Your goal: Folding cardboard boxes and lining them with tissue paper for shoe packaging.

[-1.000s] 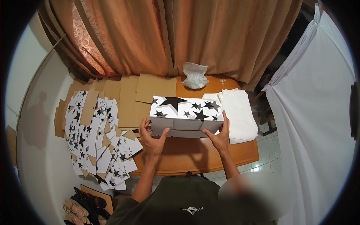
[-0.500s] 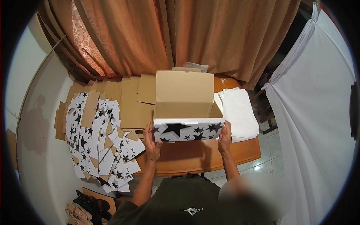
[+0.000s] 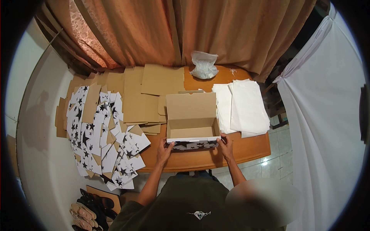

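An open cardboard box stands in front of me at the table's near side, its lid raised at the back and its brown inside bare. White with black stars covers its front wall. My left hand grips the front left corner, thumb on the front face. At the front right corner my right hand holds the box in the same way. Both hands' far fingers are partly hidden along the box's sides.
On the wooden table lie flat brown cardboard sheets and star-printed pieces at the left. White paper sheets are stacked at the right. A clear plastic bag sits at the back. Shoes rest lower left.
Both hands have lowered the box toward the table, and it now appears smaller, with more of its inside showing. The plastic bag behind has come into fuller view.
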`<move>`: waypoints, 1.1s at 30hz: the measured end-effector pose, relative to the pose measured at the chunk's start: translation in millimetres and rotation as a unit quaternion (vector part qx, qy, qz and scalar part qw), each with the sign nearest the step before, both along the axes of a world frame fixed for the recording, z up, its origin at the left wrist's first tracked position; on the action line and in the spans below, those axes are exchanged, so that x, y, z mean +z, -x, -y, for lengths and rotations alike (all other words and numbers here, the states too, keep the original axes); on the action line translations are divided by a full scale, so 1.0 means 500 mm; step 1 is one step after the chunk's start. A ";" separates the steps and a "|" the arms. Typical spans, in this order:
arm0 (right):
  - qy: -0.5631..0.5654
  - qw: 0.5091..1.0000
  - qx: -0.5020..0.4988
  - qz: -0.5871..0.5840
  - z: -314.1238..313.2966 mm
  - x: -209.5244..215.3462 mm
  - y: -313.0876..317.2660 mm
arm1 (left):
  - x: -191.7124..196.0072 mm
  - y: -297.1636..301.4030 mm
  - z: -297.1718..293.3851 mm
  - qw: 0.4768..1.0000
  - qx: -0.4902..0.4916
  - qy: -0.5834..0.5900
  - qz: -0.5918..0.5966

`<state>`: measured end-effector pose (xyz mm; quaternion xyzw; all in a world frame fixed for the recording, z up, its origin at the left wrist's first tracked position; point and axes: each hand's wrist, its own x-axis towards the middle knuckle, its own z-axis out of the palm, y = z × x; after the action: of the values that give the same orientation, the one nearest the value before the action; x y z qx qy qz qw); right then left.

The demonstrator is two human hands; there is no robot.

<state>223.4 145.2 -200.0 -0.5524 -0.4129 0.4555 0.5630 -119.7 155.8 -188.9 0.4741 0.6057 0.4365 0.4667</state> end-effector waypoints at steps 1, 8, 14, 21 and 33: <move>0.005 1.000 0.003 -0.001 -0.001 -0.008 0.000 | -0.027 0.009 0.003 1.000 -0.013 0.007 0.010; 0.079 0.995 0.023 0.059 -0.041 0.010 0.006 | -0.049 -0.002 -0.021 0.999 -0.018 -0.010 -0.033; -0.029 0.969 0.098 0.225 -0.043 0.020 0.007 | -0.029 -0.009 -0.023 0.991 -0.072 -0.021 -0.108; -0.018 0.863 0.112 0.492 -0.034 0.032 0.032 | -0.058 -0.007 0.000 0.941 -0.168 -0.013 -0.293; -0.048 0.828 0.085 0.553 -0.061 0.006 0.031 | 0.001 -0.054 -0.017 0.953 -0.109 0.006 -0.284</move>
<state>207.8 175.5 -197.0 -0.6466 -0.7218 0.1001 0.2254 -92.8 164.2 -188.5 0.6387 0.6607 0.2267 0.3226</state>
